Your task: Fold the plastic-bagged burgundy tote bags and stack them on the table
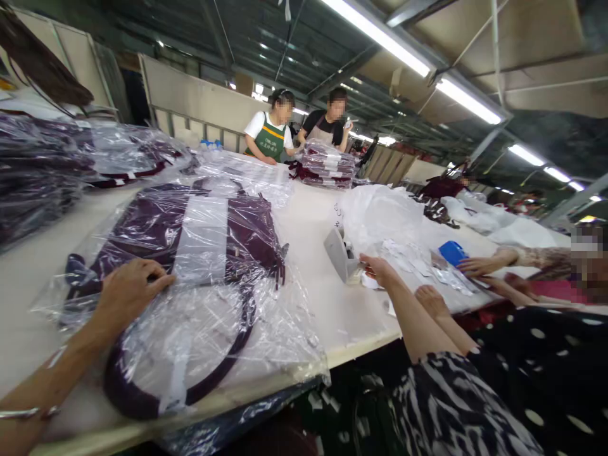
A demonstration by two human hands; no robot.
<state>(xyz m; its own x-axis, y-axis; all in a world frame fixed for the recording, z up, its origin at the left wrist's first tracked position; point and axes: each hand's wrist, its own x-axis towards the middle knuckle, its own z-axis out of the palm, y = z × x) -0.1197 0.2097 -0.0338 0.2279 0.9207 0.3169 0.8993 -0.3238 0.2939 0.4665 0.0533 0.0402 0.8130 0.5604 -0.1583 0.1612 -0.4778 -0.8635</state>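
A: What's that dark purple bag (156, 221) look like?
B: Shiny clear plastic (285, 329) all over it, pale band (202, 240) across the middle, handle (223, 367) looping toward the bottom edge. It's left of centre in the frame.
A: Hands?
B: Left hand (135, 282) just rests on the plastic by the band, fingers loosely curled, thumb apart. Right hand (379, 270) has its fingertips at a grey tape dispenser (338, 256), right of centre; can't tell if it's gripping.
A: Any room?
B: Pale table (306, 253) shows between bag and dispenser. Plastic reaches the front edge, wrapped stack (42, 152) crowds the upper left.
A: And the place?
B: Two people (268, 136) top centre, strip lights (380, 37) upper right.
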